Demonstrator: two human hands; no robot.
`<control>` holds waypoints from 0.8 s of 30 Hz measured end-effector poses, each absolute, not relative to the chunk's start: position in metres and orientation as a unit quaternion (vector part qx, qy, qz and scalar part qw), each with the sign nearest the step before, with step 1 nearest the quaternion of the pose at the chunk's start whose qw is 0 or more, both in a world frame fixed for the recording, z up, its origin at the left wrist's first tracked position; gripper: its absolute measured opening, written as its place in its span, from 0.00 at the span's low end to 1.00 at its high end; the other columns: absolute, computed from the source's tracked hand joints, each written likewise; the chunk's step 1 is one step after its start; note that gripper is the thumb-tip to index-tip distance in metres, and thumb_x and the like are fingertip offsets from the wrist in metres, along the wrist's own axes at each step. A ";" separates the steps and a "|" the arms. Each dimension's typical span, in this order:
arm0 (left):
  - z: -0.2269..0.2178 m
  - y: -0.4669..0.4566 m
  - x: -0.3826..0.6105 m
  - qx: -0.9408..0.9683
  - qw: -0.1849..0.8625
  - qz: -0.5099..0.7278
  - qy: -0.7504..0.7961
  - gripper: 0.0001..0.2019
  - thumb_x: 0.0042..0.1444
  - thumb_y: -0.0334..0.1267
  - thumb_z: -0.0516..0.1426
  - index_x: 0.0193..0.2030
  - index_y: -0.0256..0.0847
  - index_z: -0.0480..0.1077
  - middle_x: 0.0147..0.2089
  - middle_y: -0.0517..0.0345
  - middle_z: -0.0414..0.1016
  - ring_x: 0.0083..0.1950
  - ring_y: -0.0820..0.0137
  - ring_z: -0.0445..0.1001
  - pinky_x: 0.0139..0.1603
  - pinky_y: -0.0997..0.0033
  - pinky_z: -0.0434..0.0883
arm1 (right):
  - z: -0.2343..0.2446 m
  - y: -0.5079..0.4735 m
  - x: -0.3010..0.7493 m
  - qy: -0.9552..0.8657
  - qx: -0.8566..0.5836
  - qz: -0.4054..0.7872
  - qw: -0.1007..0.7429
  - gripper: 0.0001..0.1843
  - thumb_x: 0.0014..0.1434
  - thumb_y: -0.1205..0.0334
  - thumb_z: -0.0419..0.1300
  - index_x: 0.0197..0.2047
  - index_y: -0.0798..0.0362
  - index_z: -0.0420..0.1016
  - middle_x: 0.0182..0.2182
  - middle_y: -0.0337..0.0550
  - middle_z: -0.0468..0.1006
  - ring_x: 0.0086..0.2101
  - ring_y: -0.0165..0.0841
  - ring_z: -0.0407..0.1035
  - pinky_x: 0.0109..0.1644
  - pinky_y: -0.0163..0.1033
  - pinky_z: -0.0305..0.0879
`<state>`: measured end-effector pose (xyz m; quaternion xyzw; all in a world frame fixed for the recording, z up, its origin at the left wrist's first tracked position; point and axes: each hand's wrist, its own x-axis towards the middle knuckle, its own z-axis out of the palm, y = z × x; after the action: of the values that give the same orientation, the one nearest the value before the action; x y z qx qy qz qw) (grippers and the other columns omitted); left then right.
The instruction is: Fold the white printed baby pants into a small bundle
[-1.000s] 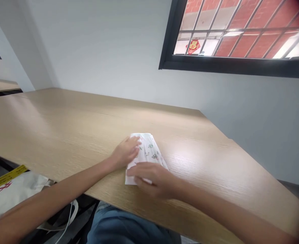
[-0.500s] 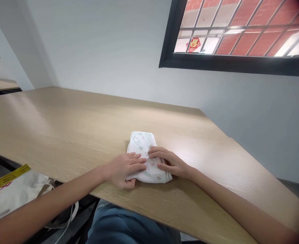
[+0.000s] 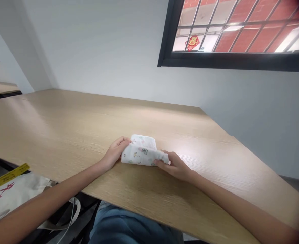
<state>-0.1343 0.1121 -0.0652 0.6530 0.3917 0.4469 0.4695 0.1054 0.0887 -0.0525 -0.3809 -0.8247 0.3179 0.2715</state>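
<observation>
A folded white cloth point(image 3: 141, 152) with small coloured prints lies on the light wood table point(image 3: 63, 125), near its front edge. My left hand point(image 3: 114, 152) pinches the cloth's left end between thumb and fingers. My right hand point(image 3: 171, 166) grips the right end, with its fingers under the fold. The cloth's near layer is lifted and doubled over the far part, and the two hands are apart at opposite ends.
A white canvas bag point(image 3: 14, 200) with a yellow strip and red characters sits below the table's front edge at lower left. My blue jeans point(image 3: 129, 227) show below that edge. A barred window point(image 3: 230, 30) is set in the wall behind the table.
My hands have moved from pressing flat on top of the cloth to holding its two ends. The cloth is now folded over lengthwise into a narrower bundle.
</observation>
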 end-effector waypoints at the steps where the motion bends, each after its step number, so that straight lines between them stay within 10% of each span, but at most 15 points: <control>1: -0.066 0.112 -0.134 0.636 0.489 0.454 0.387 0.20 0.57 0.53 0.46 0.41 0.37 0.64 0.34 0.56 0.70 0.32 0.70 0.70 0.28 0.74 0.66 | -0.053 0.088 0.103 -0.789 -0.414 0.347 0.293 0.17 0.59 0.50 0.50 0.32 0.54 0.71 0.28 0.41 0.73 0.29 0.35 0.68 0.31 0.39 0.65; 11: -0.071 0.113 -0.130 0.609 0.564 0.398 0.391 0.17 0.51 0.46 0.56 0.40 0.33 0.67 0.37 0.49 0.73 0.37 0.64 0.73 0.36 0.65 0.70 | -0.049 0.090 0.090 -0.577 -0.507 0.507 0.392 0.17 0.55 0.48 0.55 0.36 0.55 0.70 0.39 0.48 0.74 0.40 0.40 0.69 0.41 0.44 0.68; 18: -0.075 0.108 -0.127 0.646 0.384 0.467 0.466 0.24 0.51 0.42 0.55 0.54 0.36 0.58 0.57 0.43 0.59 0.52 0.60 0.66 0.49 0.58 0.66 | -0.053 0.091 0.092 -0.689 -0.570 0.191 0.404 0.23 0.55 0.51 0.54 0.51 0.54 0.60 0.47 0.54 0.65 0.46 0.44 0.63 0.45 0.50 0.66; 24: -0.069 0.101 -0.115 0.883 0.074 0.300 0.353 0.22 0.63 0.42 0.42 0.63 0.43 0.50 0.65 0.54 0.49 0.66 0.64 0.44 0.65 0.56 0.41 | -0.058 0.080 0.075 -0.875 -0.408 -0.030 0.258 0.23 0.63 0.56 0.44 0.60 0.51 0.56 0.58 0.49 0.59 0.60 0.44 0.44 0.62 0.59 0.35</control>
<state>-0.1148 0.1007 -0.0693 0.8830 0.3532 0.3002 0.0738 0.0748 0.0797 -0.0576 -0.4080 -0.8751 -0.0295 0.2585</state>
